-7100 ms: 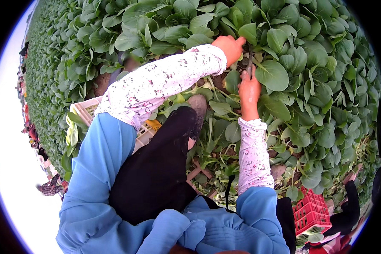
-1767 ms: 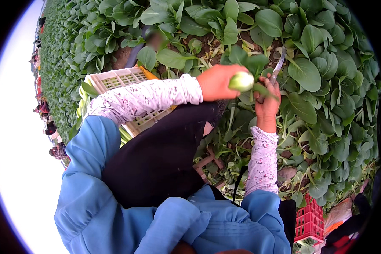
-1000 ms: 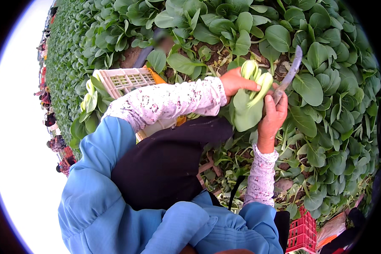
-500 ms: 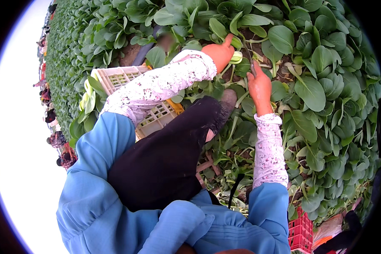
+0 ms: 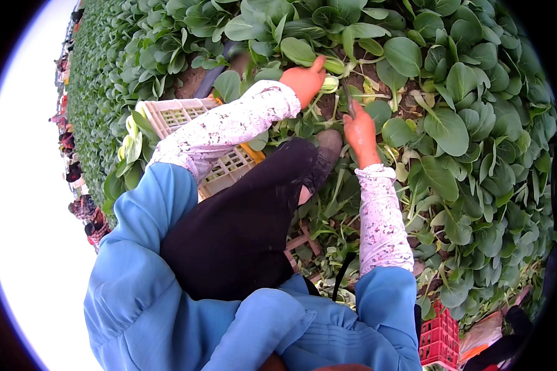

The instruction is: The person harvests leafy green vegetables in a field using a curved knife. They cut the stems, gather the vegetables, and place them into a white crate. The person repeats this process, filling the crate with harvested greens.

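My left hand [image 5: 302, 83] is closed round a leafy green plant with pale, plump stems [image 5: 333, 65] in the bed. A pale green stem base [image 5: 329, 85] shows just beside it. My right hand [image 5: 360, 131] grips a narrow knife [image 5: 348, 93], its blade pointing up toward those stems. My dark-trousered knee [image 5: 229, 235] and dusty shoe [image 5: 328, 150] are below my hands, among loose leaves.
A pale plastic crate [image 5: 173, 114] with greens is at my left, partly behind my arm. Dense leafy rows [image 5: 464, 123] surround me. A red crate [image 5: 440, 337] and a dark-clothed person [image 5: 510, 340] are at lower right. Several people [image 5: 80, 207] work along the far left.
Both hands have moved up from holding a loose plant over my knee to down among the growing plants. Over the last half second they have shifted slightly left, the right also slightly down.
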`<action>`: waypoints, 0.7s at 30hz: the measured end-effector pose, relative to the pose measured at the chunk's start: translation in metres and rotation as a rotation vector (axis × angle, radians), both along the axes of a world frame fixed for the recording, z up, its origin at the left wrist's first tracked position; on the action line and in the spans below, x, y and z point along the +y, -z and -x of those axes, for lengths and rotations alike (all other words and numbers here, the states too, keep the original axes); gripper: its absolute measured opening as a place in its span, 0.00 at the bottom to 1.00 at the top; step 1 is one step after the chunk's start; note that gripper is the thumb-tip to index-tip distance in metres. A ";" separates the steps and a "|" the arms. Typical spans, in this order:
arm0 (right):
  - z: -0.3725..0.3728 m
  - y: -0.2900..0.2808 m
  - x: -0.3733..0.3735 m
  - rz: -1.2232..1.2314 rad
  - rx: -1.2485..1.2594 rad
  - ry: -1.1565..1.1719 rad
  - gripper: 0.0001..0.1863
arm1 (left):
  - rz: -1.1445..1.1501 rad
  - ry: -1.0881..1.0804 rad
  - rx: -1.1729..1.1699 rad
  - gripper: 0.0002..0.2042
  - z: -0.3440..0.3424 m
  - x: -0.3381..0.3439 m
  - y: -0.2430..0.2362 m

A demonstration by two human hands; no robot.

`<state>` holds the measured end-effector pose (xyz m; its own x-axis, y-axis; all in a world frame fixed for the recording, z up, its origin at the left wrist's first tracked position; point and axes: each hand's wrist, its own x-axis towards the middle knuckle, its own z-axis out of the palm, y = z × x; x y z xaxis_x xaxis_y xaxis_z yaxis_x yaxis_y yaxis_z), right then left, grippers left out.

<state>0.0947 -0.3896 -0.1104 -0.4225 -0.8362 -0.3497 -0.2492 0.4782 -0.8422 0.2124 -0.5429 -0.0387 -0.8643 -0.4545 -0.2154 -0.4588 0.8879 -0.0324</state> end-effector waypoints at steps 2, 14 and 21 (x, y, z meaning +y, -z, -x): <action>-0.007 -0.001 0.013 0.023 -0.009 0.063 0.26 | -0.040 0.012 0.027 0.20 -0.003 0.004 -0.001; 0.055 -0.174 0.065 0.573 -0.641 0.683 0.17 | -0.417 0.338 0.400 0.24 0.035 0.085 -0.131; 0.052 -0.261 0.113 0.592 -0.047 0.605 0.21 | -0.343 0.256 0.704 0.26 -0.016 0.127 -0.254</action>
